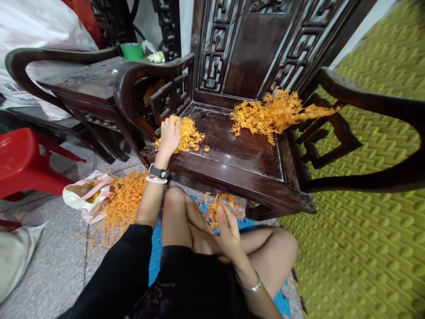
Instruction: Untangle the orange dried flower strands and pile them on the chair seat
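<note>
My left hand (170, 135) reaches over the left side of the dark wooden chair seat, at a pile of small orange plastic-looking pieces (190, 136). Its fingers are bent together and the fingertips are turned away, so what they hold is hidden. Low in front of my lap, my right hand (229, 228) is closed on a few branching orange sprigs (214, 208), which stick out past the thumb and fingers. A larger tangled heap of orange sprigs (270, 113) lies on the seat's right rear, spilling through to the armrest.
Thin orange stalks (128, 201) are heaped on the floor at left beside a white cloth bag (78, 195). A red stool (29, 155) stands farther left. The chair's armrests (372, 97) flank the seat; a yellow-green textured mat (361, 248) lies at right.
</note>
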A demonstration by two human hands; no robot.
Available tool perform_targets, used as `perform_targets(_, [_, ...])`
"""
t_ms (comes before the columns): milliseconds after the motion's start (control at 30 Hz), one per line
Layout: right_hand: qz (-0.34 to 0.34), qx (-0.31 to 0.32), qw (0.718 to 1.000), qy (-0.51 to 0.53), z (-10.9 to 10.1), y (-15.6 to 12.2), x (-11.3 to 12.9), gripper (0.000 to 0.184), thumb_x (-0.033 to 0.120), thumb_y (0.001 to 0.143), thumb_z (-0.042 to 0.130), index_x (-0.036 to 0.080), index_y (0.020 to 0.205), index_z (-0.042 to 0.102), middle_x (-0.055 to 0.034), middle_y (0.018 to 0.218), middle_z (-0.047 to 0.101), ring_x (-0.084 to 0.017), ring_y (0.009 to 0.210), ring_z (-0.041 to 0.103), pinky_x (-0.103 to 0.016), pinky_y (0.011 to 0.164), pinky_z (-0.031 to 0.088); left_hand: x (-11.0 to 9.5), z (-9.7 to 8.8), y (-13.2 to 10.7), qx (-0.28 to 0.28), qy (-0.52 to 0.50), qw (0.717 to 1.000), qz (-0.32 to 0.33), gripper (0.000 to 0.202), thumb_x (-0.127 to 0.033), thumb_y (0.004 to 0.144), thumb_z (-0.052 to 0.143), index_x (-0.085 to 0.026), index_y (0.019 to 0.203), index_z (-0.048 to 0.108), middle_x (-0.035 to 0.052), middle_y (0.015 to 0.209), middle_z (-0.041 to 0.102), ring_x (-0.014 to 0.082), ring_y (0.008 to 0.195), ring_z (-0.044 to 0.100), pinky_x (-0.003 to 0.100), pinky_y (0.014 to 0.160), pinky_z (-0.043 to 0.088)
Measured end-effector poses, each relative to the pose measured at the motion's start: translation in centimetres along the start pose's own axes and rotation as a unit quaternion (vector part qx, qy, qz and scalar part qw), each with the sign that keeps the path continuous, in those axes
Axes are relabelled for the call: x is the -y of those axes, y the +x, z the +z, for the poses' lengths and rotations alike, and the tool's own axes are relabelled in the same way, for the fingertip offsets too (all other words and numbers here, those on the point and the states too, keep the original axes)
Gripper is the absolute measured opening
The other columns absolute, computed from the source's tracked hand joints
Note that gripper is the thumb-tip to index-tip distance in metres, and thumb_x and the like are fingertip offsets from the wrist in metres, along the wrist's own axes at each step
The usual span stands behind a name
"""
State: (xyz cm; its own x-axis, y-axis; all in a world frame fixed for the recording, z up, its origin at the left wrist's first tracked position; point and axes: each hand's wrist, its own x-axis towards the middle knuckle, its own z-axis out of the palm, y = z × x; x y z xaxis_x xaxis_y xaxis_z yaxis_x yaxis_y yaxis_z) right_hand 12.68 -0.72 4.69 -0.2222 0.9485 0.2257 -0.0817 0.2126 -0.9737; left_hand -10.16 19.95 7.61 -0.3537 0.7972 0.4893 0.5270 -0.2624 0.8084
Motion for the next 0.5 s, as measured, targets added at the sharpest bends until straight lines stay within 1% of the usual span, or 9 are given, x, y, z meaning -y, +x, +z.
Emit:
perform_targets(33, [0.004,-0.007,1.000,0.018,0.0,0.3,-0.1,0.038,0.048,0.099,0.039,0.021,0.075,0.049,0.0010,0.069,0.046,-0.014,0.064,0.045,-0.028,0.064,0.037,0.5,0.8,0.5,0.040,0.074,0.996,0.003,0.019,-0.030,0.094,0.048,-0.014,0.097,0.056,0.0130,0.103,0.056,0.0263,0.106,0.050,0.041,0.096,0.036])
perform_targets(100, [0.016,-0.010,0.998,0.065,0.0,0.9,-0.3,0.035,0.048,0.098,0.041,0.021,0.078,0.050,0.0013,0.070,0.045,-0.013,0.065,0.045,-0.028,0.065,0.038,1.4,1.9,1.0,0.124,0.213,0.969,0.011,0.027,-0.028,0.092,0.047,-0.013,0.112,0.056,0.0195,0.123,0.052,0.0340,0.123,0.042,0.049,0.104,0.030])
perform_targets(133, [0.025,-0.005,0.995,0.094,0.0,1.1,-0.5,0.034,0.048,0.098,0.042,0.021,0.078,0.050,0.0018,0.070,0.044,-0.013,0.064,0.045,-0.027,0.063,0.038,1.8,2.2,1.0,0.159,0.258,0.953,0.017,0.034,-0.028,0.091,0.047,-0.013,0.121,0.054,0.0201,0.130,0.049,0.0353,0.128,0.039,0.052,0.107,0.027])
perform_targets(167, [0.038,0.003,0.991,0.125,-0.1,1.4,-0.6,0.033,0.048,0.097,0.044,0.021,0.078,0.049,0.0022,0.070,0.043,-0.012,0.062,0.043,-0.027,0.060,0.038,2.1,2.3,1.0,0.183,0.277,0.943,0.023,0.040,-0.031,0.090,0.049,-0.015,0.127,0.052,0.0194,0.135,0.047,0.0352,0.131,0.036,0.054,0.110,0.023])
perform_targets(267, [0.080,0.018,0.976,0.203,-0.6,2.2,-0.6,0.034,0.050,0.093,0.051,0.020,0.076,0.048,0.0042,0.067,0.039,-0.009,0.054,0.036,-0.024,0.051,0.034,2.6,2.1,1.0,0.213,0.289,0.932,0.049,0.054,-0.046,0.091,0.049,-0.021,0.138,0.047,0.0157,0.144,0.041,0.0334,0.138,0.028,0.059,0.114,0.009])
perform_targets(333, [0.106,0.021,0.967,0.233,-1.0,2.8,-0.2,0.035,0.049,0.091,0.053,0.019,0.074,0.049,0.0055,0.064,0.035,-0.008,0.050,0.032,-0.022,0.047,0.030,2.5,1.9,1.2,0.206,0.301,0.928,0.069,0.052,-0.052,0.092,0.043,-0.024,0.135,0.053,0.0134,0.147,0.039,0.0336,0.140,0.026,0.060,0.114,0.008])
perform_targets(367, [0.116,0.022,0.962,0.244,-1.2,3.1,0.1,0.035,0.048,0.091,0.054,0.019,0.073,0.048,0.0059,0.062,0.034,-0.007,0.049,0.030,-0.022,0.046,0.029,2.5,1.8,1.5,0.194,0.305,0.929,0.078,0.048,-0.051,0.094,0.042,-0.025,0.130,0.058,0.0124,0.148,0.040,0.0337,0.139,0.027,0.060,0.114,0.011])
perform_targets(433, [0.134,0.026,0.956,0.260,-1.5,3.5,0.7,0.033,0.046,0.090,0.054,0.019,0.072,0.049,0.0064,0.061,0.032,-0.007,0.048,0.029,-0.021,0.045,0.027,2.6,1.9,2.2,0.177,0.305,0.931,0.093,0.037,-0.039,0.096,0.042,-0.026,0.120,0.067,0.0102,0.145,0.044,0.0330,0.135,0.033,0.059,0.112,0.018])
perform_targets(500, [0.140,0.025,0.951,0.273,-1.6,3.9,1.0,0.031,0.044,0.089,0.055,0.019,0.073,0.049,0.0064,0.062,0.033,-0.006,0.048,0.029,-0.021,0.045,0.027,2.9,2.0,3.0,0.204,0.288,0.930,0.103,0.034,-0.027,0.094,0.044,-0.026,0.119,0.067,0.0093,0.141,0.050,0.0309,0.131,0.040,0.057,0.110,0.025])
